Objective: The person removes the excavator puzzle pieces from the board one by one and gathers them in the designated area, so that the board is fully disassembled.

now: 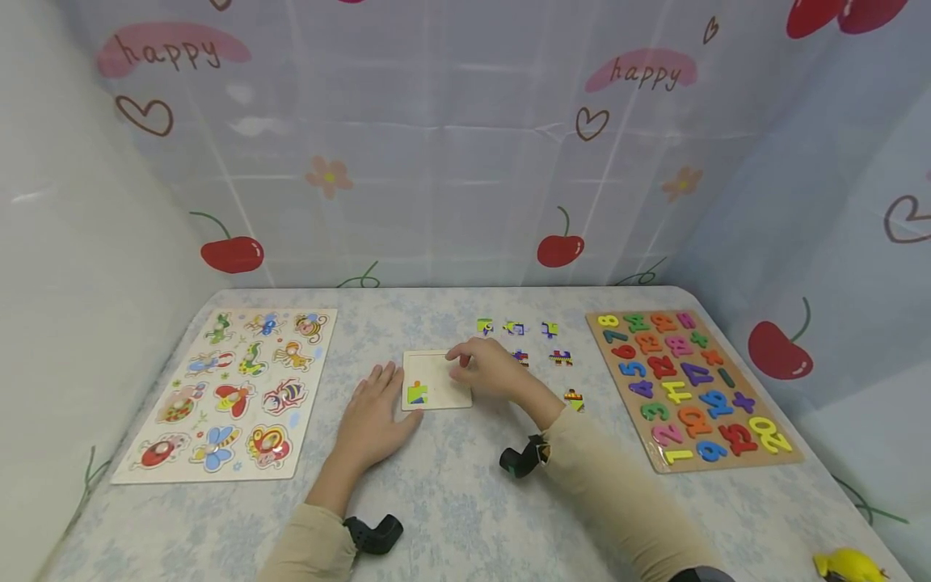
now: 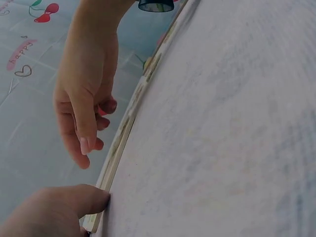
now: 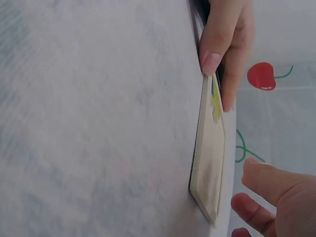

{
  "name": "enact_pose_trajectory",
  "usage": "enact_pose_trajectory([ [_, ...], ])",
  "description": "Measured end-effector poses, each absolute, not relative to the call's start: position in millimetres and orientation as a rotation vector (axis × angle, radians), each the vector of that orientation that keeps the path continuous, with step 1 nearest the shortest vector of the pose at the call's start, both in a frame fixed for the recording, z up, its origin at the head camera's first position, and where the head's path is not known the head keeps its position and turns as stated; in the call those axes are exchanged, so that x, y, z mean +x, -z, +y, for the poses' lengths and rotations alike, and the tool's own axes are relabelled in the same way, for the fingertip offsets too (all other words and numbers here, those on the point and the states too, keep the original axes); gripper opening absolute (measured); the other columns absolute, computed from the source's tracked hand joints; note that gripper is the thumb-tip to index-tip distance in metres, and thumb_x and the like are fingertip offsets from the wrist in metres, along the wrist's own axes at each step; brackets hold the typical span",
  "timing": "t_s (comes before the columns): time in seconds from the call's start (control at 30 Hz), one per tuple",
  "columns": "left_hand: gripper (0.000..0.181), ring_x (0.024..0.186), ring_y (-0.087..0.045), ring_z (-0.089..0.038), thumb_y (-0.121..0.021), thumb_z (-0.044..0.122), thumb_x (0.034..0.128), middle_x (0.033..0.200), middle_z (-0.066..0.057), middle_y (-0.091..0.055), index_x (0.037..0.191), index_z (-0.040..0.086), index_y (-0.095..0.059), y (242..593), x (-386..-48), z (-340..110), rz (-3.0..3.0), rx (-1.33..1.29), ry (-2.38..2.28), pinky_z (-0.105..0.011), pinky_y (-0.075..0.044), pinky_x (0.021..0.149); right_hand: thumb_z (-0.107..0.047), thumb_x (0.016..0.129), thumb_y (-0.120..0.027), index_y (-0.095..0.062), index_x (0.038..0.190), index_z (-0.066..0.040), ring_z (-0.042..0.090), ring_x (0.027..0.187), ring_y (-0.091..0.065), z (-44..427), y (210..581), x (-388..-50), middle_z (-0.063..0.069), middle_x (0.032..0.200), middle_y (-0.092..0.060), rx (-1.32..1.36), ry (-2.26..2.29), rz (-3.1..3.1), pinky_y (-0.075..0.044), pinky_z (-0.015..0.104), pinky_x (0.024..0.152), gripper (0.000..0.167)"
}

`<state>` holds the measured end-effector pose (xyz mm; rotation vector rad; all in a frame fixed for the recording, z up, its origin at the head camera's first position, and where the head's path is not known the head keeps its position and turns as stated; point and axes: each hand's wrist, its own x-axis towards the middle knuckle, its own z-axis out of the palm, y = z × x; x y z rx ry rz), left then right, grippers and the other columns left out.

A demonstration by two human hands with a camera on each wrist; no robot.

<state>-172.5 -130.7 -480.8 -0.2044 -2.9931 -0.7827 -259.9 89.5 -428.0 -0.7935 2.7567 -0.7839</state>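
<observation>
A small pale wooden puzzle tray (image 1: pixel 440 368) lies in the middle of the table. One green, yellow and blue puzzle piece (image 1: pixel 418 394) sits in its near left corner. Flat beside the tray's left side rests my left hand (image 1: pixel 374 416), its fingers straight and the thumb touching the near edge. Over the tray's right part hovers my right hand (image 1: pixel 490 372), fingers loosely bent. In the right wrist view the right thumb and fingers (image 3: pixel 266 180) stand apart with nothing seen between them. The right hand partly covers the tray and some loose pieces.
Several loose puzzle pieces (image 1: pixel 561 357) lie right of and beyond the tray. An insect picture board (image 1: pixel 309 420) lies at the left, a number board (image 1: pixel 662 457) at the right. A yellow object (image 1: pixel 847 563) sits at the near right corner. Patterned curtain surrounds the table.
</observation>
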Motion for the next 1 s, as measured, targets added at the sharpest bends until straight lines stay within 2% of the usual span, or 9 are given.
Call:
enact_pose_trajectory([
  [0.43, 0.079, 0.155, -0.015, -0.033, -0.057, 0.048, 0.0931, 0.164, -0.013, -0.024, 0.155, 0.005, -0.031, 478, -170, -131, -3.010, -0.239, 0.765, -0.053, -0.014, 0.125, -0.026, 0.089, -0.074, -0.072, 0.121, -0.017, 0.010, 0.085, -0.053, 64, 443, -249, -0.004, 0.095, -0.066, -0.974, 0.762, 2.687, -0.045, 0.025, 0.079, 0.034],
  [0.77, 0.077, 0.155, -0.015, -0.032, -0.055, 0.046, 0.0947, 0.164, -0.012, -0.024, 0.155, 0.006, -0.031, 479, -171, -132, -3.017, -0.244, 0.742, -0.052, -0.014, 0.126, -0.022, 0.088, -0.075, -0.076, 0.108, -0.017, 0.008, 0.081, -0.053, 59, 446, -247, -0.005, 0.094, -0.064, -0.971, 0.858, 2.637, -0.045, 0.023, 0.073, 0.021],
  [1.0, 0.077, 0.155, -0.016, -0.033, -0.055, 0.046, 0.0944, 0.164, -0.012, -0.024, 0.155, 0.006, -0.031, 480, -171, -133, -3.005, -0.256, 0.736, -0.052, -0.015, 0.125, -0.022, 0.088, -0.074, -0.072, 0.118, -0.016, 0.009, 0.085, -0.053, 56, 447, -247, -0.005, 0.095, -0.064, -0.971, 0.831, 2.642, -0.046, 0.025, 0.080, 0.030],
])
